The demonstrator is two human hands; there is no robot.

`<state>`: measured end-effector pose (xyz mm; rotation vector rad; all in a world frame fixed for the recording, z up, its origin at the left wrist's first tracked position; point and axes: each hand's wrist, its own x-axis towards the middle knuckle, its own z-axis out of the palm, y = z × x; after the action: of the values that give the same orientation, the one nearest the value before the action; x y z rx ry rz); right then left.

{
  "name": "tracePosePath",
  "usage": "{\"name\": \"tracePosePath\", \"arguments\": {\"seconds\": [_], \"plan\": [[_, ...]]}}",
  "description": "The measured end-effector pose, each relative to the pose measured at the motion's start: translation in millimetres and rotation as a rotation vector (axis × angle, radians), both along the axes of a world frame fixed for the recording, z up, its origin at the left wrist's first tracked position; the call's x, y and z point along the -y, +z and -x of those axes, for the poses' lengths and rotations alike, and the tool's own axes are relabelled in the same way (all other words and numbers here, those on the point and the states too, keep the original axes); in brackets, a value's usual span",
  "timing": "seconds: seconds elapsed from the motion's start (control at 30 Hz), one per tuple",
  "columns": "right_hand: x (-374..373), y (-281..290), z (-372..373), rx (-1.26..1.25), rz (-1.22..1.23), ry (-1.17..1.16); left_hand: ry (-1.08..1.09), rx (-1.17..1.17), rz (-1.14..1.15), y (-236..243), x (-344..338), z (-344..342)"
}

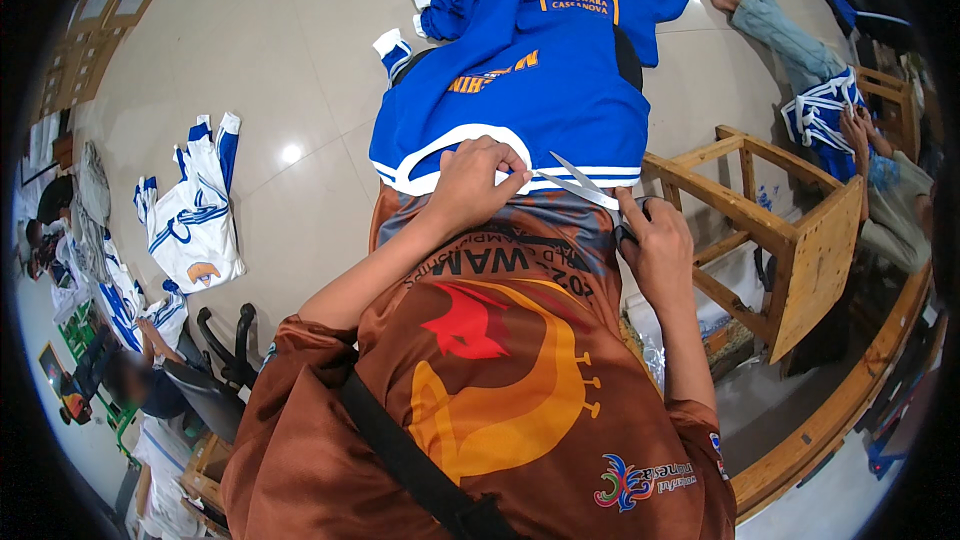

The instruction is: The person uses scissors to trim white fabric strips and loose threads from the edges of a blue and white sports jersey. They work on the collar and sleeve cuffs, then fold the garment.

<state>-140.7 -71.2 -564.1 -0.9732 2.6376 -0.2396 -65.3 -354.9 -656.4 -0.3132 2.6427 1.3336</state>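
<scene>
A blue shirt [560,115] with white-and-blue trim and yellow-orange printing lies over my lap and stretches away from me. Its white neckband [463,136] forms an open loop near me. My left hand [477,178] is closed at the right side of that loop, thumb and fingers pinching the trim; any thread between the fingertips is too small to make out. Gripped in my right hand [655,245] is a pair of scissors [585,187]. Their blades are spread and point left, close to my left fingertips and over the shirt's striped edge.
A wooden stool [790,240] lies tipped at my right. White-and-blue shirts [195,225] lie on the tiled floor [300,70] at left. Other people sit at both sides, one at far right handling a blue-and-white garment [825,125]. Cardboard boxes [110,5] stand at upper left.
</scene>
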Motion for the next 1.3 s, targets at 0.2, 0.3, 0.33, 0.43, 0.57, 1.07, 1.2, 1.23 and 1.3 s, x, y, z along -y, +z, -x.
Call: {"name": "tracePosePath", "arguments": {"seconds": [0.2, 0.3, 0.33, 0.43, 0.57, 1.07, 1.2, 1.23, 1.3], "plan": [[1.5, -3.2, -2.0, -0.003, 0.082, -0.043, 0.013, -0.003, -0.124, 1.4, 1.4, 1.1], [-0.7, -3.7, -3.6, 0.013, 0.107, -0.079, 0.036, 0.039, -0.225, 10.0, 1.0, 2.8], [-1.9, -3.9, -3.8, 0.018, 0.120, -0.093, 0.064, 0.054, -0.326, 7.8, 0.8, 2.9], [-4.5, -2.2, -2.6, -0.008, 0.125, -0.055, 0.120, 0.099, -0.568, 1.9, 1.0, 5.7], [-5.0, -2.3, -6.9, -0.003, 0.146, -0.067, 0.142, 0.155, -0.711, 3.3, 2.8, 9.3], [-8.1, -7.5, -21.5, 0.050, 0.130, -0.126, 0.114, 0.158, -0.765, -0.7, 4.6, 7.1], [-7.2, -9.6, -23.2, 0.057, 0.151, -0.129, 0.192, 0.183, -0.842, 3.6, 2.0, 9.0], [-6.8, -9.4, -23.2, 0.068, 0.151, -0.134, 0.191, 0.198, -0.841, 6.2, 2.3, 10.2], [-7.9, -9.9, -23.5, 0.072, 0.150, -0.146, 0.192, 0.226, -0.836, 11.0, 3.5, 12.7]]}}
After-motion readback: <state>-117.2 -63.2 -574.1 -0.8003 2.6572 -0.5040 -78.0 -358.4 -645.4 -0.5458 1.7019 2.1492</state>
